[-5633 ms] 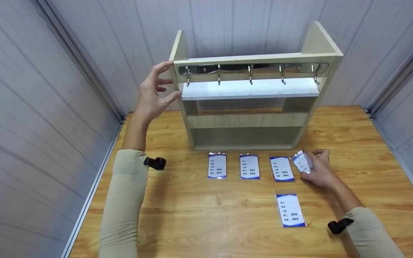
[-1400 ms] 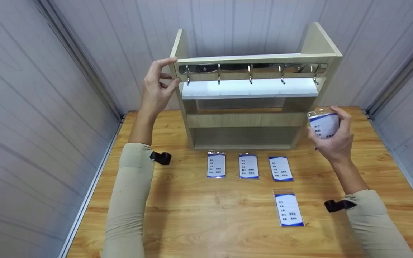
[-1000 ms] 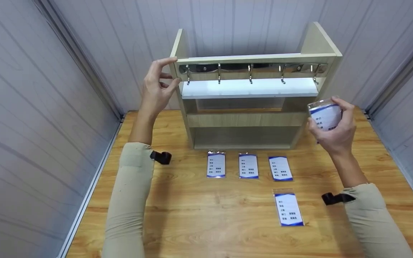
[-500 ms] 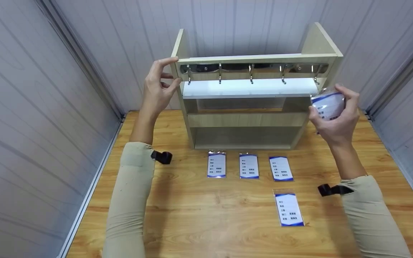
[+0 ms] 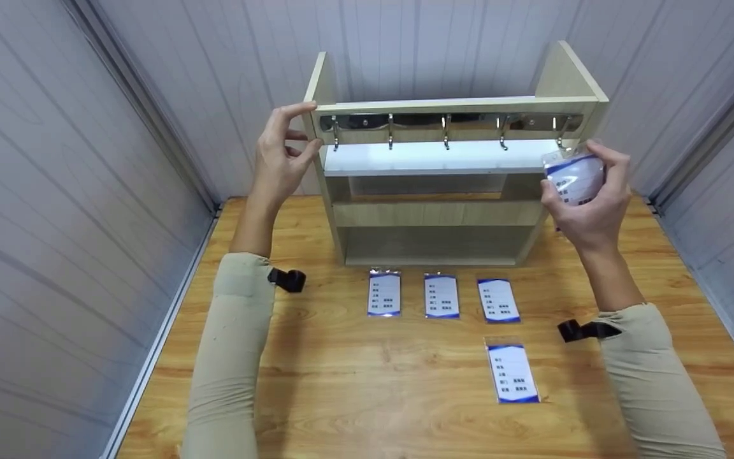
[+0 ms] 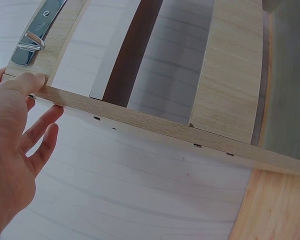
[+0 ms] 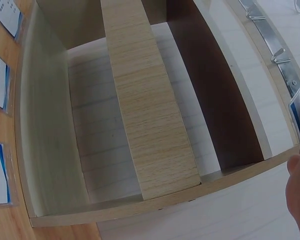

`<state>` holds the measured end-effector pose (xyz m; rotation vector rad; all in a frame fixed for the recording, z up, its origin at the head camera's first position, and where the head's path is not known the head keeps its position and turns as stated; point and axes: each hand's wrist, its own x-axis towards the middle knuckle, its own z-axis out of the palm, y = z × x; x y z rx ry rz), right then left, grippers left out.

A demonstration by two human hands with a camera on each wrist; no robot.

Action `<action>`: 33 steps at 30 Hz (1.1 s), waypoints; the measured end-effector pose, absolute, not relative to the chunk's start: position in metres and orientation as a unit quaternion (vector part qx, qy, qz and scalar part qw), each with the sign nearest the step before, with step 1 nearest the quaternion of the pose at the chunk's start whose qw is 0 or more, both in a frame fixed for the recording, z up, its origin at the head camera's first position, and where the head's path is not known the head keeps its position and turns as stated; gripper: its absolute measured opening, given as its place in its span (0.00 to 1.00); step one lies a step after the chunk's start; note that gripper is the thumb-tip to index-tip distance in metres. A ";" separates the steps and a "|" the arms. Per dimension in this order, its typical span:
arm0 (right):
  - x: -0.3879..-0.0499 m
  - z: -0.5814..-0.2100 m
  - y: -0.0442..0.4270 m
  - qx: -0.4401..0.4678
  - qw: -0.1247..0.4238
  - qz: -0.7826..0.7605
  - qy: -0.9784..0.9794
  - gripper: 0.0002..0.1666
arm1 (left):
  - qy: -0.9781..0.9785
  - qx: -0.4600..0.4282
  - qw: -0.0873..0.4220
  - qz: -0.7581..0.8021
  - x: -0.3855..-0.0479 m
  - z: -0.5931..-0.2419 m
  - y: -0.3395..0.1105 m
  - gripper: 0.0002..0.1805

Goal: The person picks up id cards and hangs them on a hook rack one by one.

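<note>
My left hand grips the upper left side of the wooden shelf unit, thumb on the front edge in the left wrist view and the other fingers behind the panel. My right hand pinches a blue-and-white card in a clear sleeve by its edges. The card's top lies just under the rightmost hook of the metal hook rail; whether they touch I cannot tell. In the right wrist view, only part of the right hand and a corner of the card show.
Three similar cards lie in a row before the shelf: left, middle and right. Another card lies nearer on the wooden table. Panelled walls stand at both sides and behind.
My right hand has lifted the card from the table beside the row to the rightmost hook, lately moving up and slightly left. My left hand has shifted slightly up the side panel.
</note>
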<state>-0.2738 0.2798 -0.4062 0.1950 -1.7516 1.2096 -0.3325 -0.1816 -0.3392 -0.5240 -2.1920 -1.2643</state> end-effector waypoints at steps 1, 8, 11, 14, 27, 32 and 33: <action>-0.274 -0.406 0.279 0.080 0.481 0.496 -0.718 0.46 | -0.816 -0.195 0.275 -0.470 -0.332 -0.339 -0.182 0.28; -0.279 -0.407 0.279 0.075 0.478 0.498 -0.720 0.46 | -0.817 -0.194 0.274 -0.470 -0.334 -0.339 -0.181 0.28; -0.280 -0.408 0.280 0.072 0.475 0.496 -0.724 0.45 | -0.816 -0.192 0.273 -0.471 -0.334 -0.340 -0.181 0.28; -0.281 -0.409 0.281 0.074 0.474 0.497 -0.723 0.45 | -0.814 -0.194 0.273 -0.475 -0.334 -0.340 -0.180 0.28; -0.288 -0.414 0.282 0.078 0.477 0.495 -0.722 0.46 | -0.815 -0.193 0.271 -0.474 -0.333 -0.339 -0.179 0.28; -0.288 -0.414 0.279 0.073 0.469 0.501 -0.724 0.46 | -0.815 -0.190 0.266 -0.478 -0.332 -0.339 -0.180 0.28; -0.288 -0.414 0.279 0.072 0.469 0.502 -0.723 0.46 | -0.815 -0.189 0.265 -0.478 -0.332 -0.339 -0.180 0.28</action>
